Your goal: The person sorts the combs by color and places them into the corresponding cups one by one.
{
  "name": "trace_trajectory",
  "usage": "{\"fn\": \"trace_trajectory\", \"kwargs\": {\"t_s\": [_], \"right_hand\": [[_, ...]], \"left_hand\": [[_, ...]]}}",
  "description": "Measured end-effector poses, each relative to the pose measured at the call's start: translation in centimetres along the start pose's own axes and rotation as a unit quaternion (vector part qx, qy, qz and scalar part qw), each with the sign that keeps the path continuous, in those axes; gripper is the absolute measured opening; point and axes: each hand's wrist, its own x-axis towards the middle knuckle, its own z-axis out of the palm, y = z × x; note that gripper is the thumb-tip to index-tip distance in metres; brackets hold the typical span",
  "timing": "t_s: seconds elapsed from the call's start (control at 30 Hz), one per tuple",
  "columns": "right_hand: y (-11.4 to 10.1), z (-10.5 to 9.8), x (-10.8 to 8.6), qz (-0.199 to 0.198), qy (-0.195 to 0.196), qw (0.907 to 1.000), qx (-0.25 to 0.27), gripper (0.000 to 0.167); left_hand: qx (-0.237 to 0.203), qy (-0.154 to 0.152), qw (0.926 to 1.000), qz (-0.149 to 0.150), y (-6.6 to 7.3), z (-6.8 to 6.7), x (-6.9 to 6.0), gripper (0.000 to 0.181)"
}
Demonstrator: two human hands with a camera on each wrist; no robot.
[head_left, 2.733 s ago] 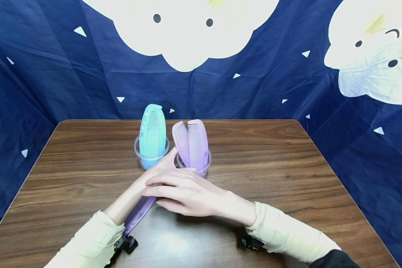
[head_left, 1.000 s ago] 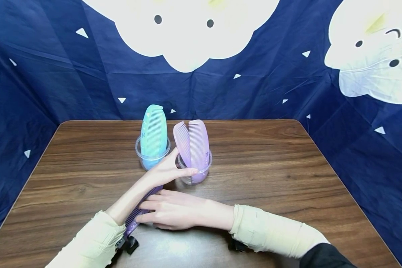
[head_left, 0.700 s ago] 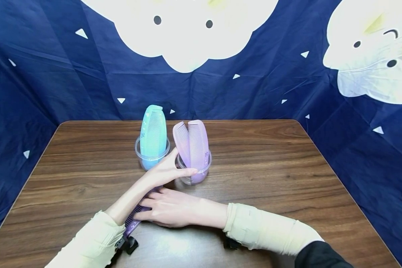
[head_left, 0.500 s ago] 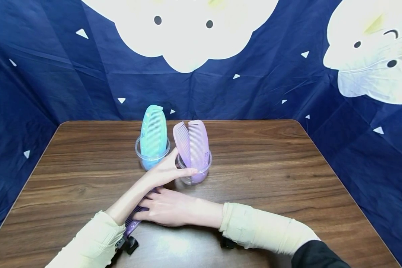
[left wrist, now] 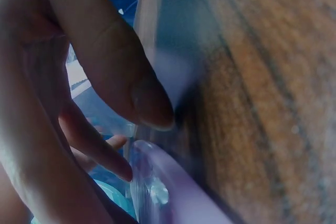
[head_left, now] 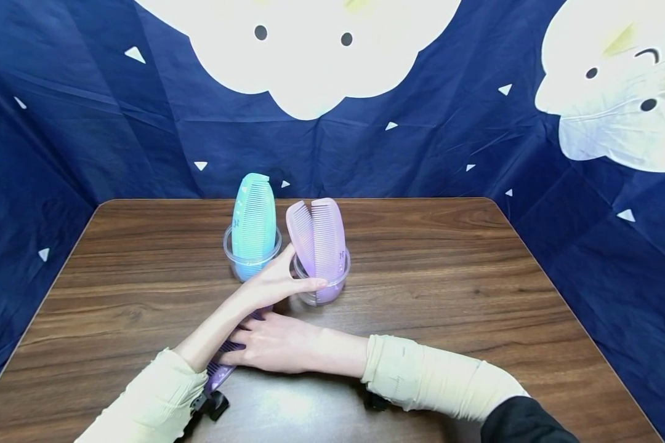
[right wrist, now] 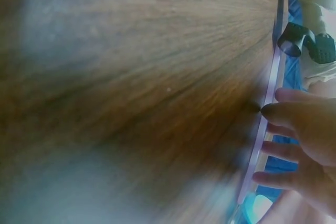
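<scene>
My left hand (head_left: 270, 282) grips a clear plastic cup (head_left: 309, 299), its thumb across the front. Light purple combs (head_left: 327, 240) stand upright in that cup, leaning apart at the top. A darker purple comb (head_left: 218, 373) lies slantwise on the table beneath my left forearm; the left wrist view shows a purple comb (left wrist: 184, 198) close up. Over the lying comb my right hand (head_left: 282, 343) rests palm down with spread, fairly straight fingers. In the right wrist view its fingers (right wrist: 278, 150) reach the comb's edge; their undersides are partly hidden.
A second clear cup (head_left: 234, 261) holding light blue combs (head_left: 255, 215) stands just left of my left hand. The wooden table (head_left: 449, 283) ends at a dark blue cloth backdrop (head_left: 421, 160). A black camera mount (head_left: 213, 404) sits beneath my left wrist.
My right hand has moved down and left from beside the held cup onto the lying comb, then stayed almost still. The left hand and both cups keep their places.
</scene>
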Motion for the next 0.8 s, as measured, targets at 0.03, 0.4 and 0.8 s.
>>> {"fn": "trace_trajectory", "kwargs": {"t_s": [0.03,0.4,0.8], "right_hand": [[0.02,0.0,-0.04,0.0,0.001,1.0,-0.002,0.042],[0.05,0.17,-0.44,0.0,0.032,0.9993,-0.021,0.04],[0.23,-0.04,-0.83,-0.002,0.022,0.9997,-0.006,0.039]], "left_hand": [[-0.002,-0.001,1.0,0.003,-0.04,0.01,0.02,0.089],[-0.006,-0.001,1.0,-0.001,-0.04,0.03,-0.04,0.089],[0.01,0.003,0.9999,-0.008,0.15,0.01,-0.27,0.087]]}}
